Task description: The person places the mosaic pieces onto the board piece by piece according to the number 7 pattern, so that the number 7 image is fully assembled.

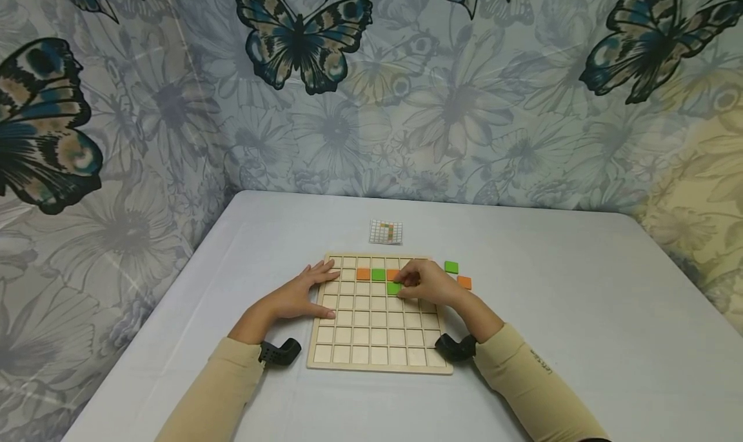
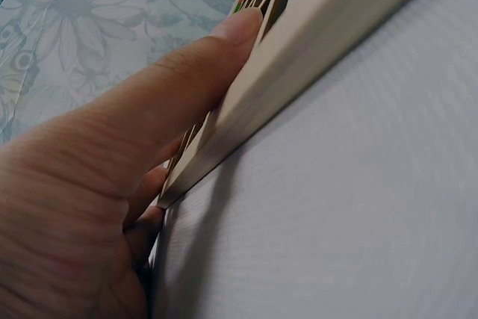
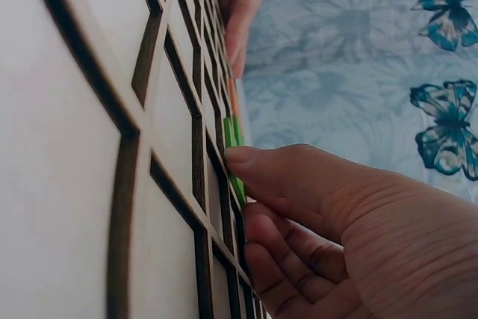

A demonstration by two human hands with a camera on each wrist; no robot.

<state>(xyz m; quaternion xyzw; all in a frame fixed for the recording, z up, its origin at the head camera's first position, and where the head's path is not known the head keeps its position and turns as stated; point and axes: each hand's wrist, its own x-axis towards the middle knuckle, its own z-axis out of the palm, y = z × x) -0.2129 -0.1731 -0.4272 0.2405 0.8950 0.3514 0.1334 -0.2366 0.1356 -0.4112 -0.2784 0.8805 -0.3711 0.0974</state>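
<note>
Grip of the right hand [image 1: 428,283] pinches a green tile [image 1: 393,288] at a cell of the grid board [image 1: 360,353]; placing seems in hand, probably calling next for square seating and release. Spread left hand [image 1: 296,295] rests on the board's edge.

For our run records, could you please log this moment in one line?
left hand: rests on board, left edge | right hand: grip on green tile | off board: loose green tile, loose orange tile
</note>
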